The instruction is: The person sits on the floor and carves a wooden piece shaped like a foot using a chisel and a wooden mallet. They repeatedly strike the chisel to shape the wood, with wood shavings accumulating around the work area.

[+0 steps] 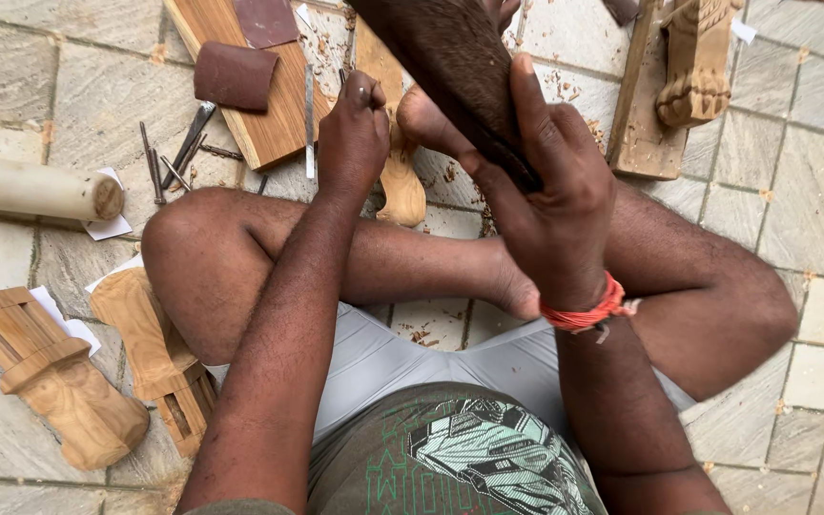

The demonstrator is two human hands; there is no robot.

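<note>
I sit cross-legged on a stone tile floor. My right hand point(555, 200) is closed around the lower end of a dark brown sheet of abrasive paper point(450, 57), held up close to the camera; a red thread band circles that wrist. My left hand point(355, 133) is curled, thumb on top, against a pale carved wooden piece point(402, 191) lying on the floor between my legs. One foot point(426, 119) rests beside that piece. Where the fingers meet the wood is hidden under the hand.
Several metal chisels point(174, 157) and a pale cylindrical mallet point(40, 189) lie at left. A plank point(269, 124) carries brown sandpaper pieces point(234, 74). Carved wooden blocks point(59, 381) sit at lower left, and another carving point(693, 62) rests on a board point(641, 133) at upper right.
</note>
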